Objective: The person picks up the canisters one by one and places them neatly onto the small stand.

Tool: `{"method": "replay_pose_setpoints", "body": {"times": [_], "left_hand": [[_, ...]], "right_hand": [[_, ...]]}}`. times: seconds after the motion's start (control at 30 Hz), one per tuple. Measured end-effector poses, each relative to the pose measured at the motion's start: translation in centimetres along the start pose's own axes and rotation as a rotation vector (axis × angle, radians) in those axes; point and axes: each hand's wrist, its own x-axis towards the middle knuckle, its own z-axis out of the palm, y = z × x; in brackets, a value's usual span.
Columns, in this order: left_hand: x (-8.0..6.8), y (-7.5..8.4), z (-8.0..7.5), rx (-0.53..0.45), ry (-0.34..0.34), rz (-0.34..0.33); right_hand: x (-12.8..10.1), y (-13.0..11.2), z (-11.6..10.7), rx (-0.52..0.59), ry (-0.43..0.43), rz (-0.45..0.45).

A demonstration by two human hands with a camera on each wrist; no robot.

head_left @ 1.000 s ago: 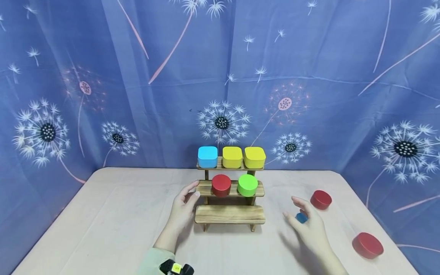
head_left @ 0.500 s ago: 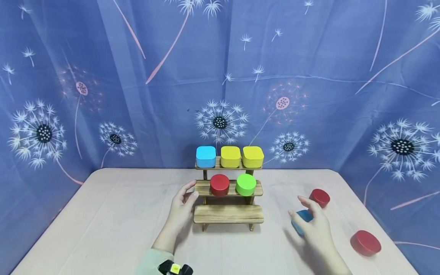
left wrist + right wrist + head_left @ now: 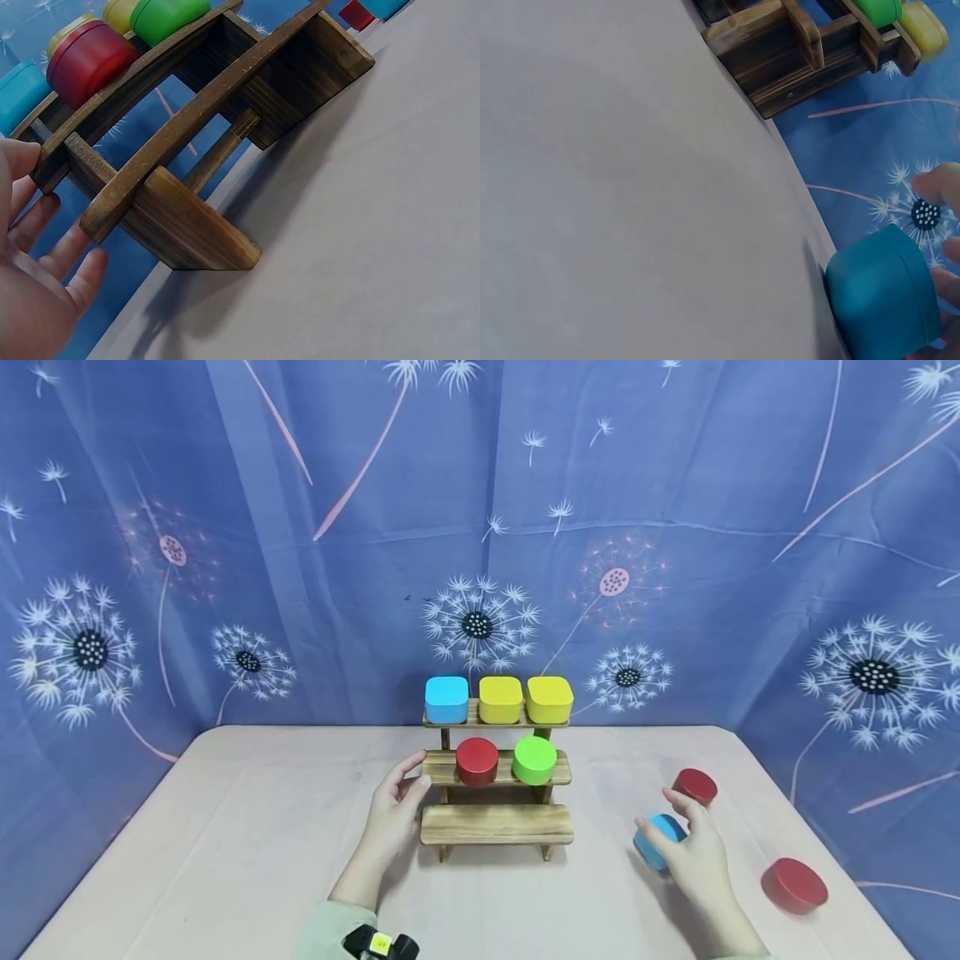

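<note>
From the head view, your right hand (image 3: 693, 856) grips the blue tin (image 3: 654, 841) on the surface (image 3: 247, 843), right of the wooden stand (image 3: 497, 824). Your left hand (image 3: 395, 814) rests open against the stand's left end.

The left wrist view shows straight fingers (image 3: 45, 247) beside the stand.

The right wrist view shows the tin on the surface, fingertips around it.

Even, bright, diffuse illumination is seen in all three views, without glare. Soft shadows are cast beneath the wooden shelf (image 3: 497, 824) toward the viewer. The head view is sharp, with the backdrop (image 3: 300, 527) bowed by wide-angle distortion at the edges. Close fingers are rendered slightly soft in both wrist views.
</note>
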Motion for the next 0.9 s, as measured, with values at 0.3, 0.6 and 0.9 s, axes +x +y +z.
{"method": "replay_pose_setpoints", "body": {"times": [0.3,0.6,0.9], "left_hand": [[0.1,-0.1,0.0,-0.012,-0.006,0.014],[0.1,-0.1,-0.1,-0.012,-0.006,0.003],[0.0,0.0,-0.1,-0.019,-0.014,-0.001]], "right_hand": [[0.2,1.0,-0.3,-0.089,-0.092,0.054],[0.2,1.3,-1.0,-0.133,-0.187,0.064],[0.1,1.7,-1.8,-0.204,-0.249,-0.021]]}}
